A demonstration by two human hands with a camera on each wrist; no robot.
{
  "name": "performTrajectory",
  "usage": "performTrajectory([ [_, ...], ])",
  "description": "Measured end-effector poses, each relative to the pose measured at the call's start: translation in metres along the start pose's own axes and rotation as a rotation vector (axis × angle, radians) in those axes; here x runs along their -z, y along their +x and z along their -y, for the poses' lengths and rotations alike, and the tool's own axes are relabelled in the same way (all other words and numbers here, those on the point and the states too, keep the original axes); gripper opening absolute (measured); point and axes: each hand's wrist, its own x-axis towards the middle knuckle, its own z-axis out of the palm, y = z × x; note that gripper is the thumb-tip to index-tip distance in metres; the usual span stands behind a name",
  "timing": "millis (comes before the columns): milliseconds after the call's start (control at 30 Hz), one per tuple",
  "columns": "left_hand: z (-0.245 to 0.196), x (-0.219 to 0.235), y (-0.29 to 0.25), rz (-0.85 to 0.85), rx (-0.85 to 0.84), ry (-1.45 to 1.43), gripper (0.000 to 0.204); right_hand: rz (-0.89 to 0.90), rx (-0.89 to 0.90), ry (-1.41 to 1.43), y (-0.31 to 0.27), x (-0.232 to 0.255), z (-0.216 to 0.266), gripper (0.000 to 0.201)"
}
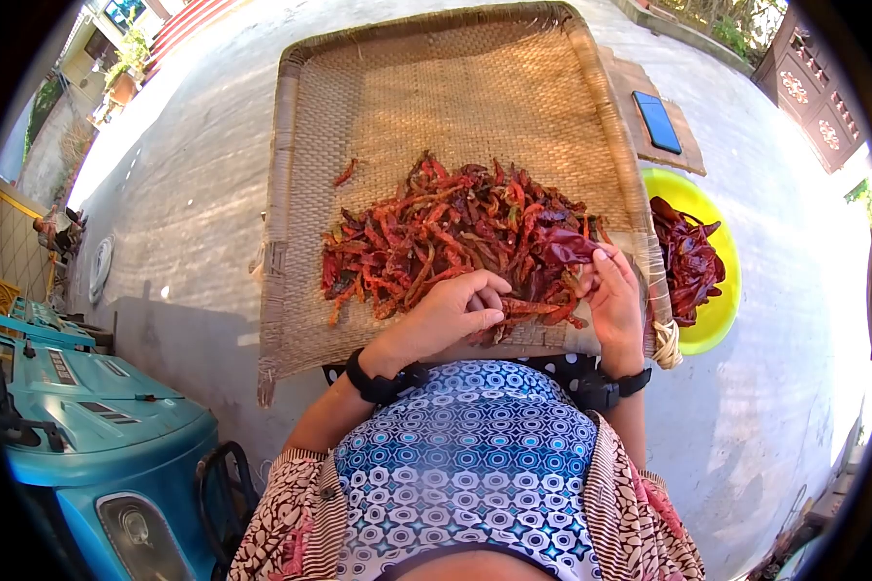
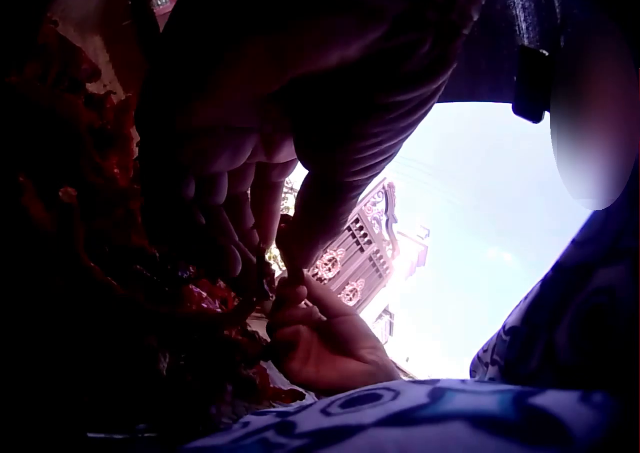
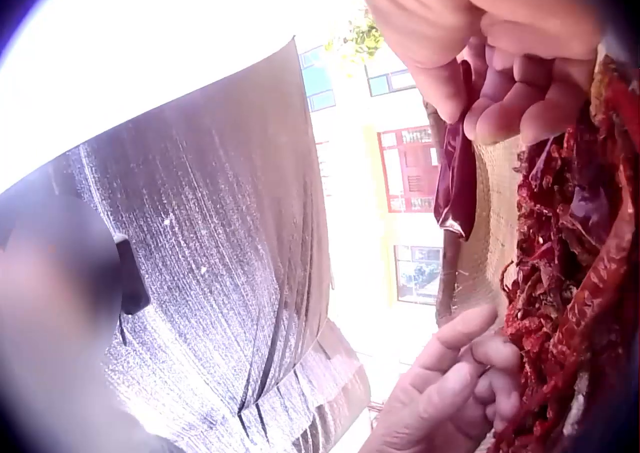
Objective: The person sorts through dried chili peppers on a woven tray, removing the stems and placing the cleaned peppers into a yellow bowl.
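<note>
My right hand (image 1: 614, 305) pinches a glossy dark red dried chili pepper (image 1: 564, 246) between thumb and fingers, above the right side of the pile. In the right wrist view this chili (image 3: 457, 183) hangs from the fingertips. My left hand (image 1: 446, 318) is over the front of the pile, fingers loosely curled, with nothing showing in its grasp in the right wrist view. Wrinkled red and brownish dried chilies (image 1: 426, 237) lie heaped under both hands on a woven bamboo tray (image 1: 455, 107). The left wrist view is dark, its fingers mostly in shadow.
Right of the tray stands a yellow-green basin (image 1: 725, 290) holding smooth dark red chilies (image 1: 686, 261). A blue phone (image 1: 657, 121) lies on a piece of cardboard (image 1: 690, 155) beyond it. At the left is a teal vehicle (image 1: 116, 407) on the concrete ground.
</note>
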Motion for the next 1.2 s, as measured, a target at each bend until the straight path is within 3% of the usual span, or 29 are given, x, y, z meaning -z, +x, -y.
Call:
performTrajectory([
  [133,-0.004,-0.003,-0.001,0.047,0.024,0.080,0.027,-0.142,0.048,0.246,0.003,0.023,0.019,0.015],
  [267,-0.004,-0.003,-0.001,0.122,0.080,0.067,0.025,0.055,0.126,0.666,0.014,0.054,0.021,0.030],
  [400,-0.001,-0.003,0.000,0.169,0.056,0.101,0.025,0.119,0.094,0.604,0.010,0.036,0.014,0.031],
  [533,0.001,-0.003,-0.001,0.157,0.029,0.135,0.026,0.063,0.017,-0.040,0.001,-0.001,-0.002,0.023],
  [667,-0.002,-0.003,-0.002,0.173,0.040,0.142,0.026,0.174,0.021,-0.557,-0.001,-0.037,-0.020,0.022],
  [800,0.000,-0.002,-0.003,0.187,0.031,0.122,0.027,0.293,0.281,-1.046,0.004,-0.048,-0.032,0.027],
  [933,0.004,-0.001,-0.004,0.189,0.012,0.121,0.027,0.260,0.197,-1.105,0.000,-0.058,-0.026,0.033],
  [1200,0.001,0.000,-0.004,0.208,0.047,0.131,0.029,0.307,0.328,-1.361,-0.001,-0.065,-0.023,0.036],
])
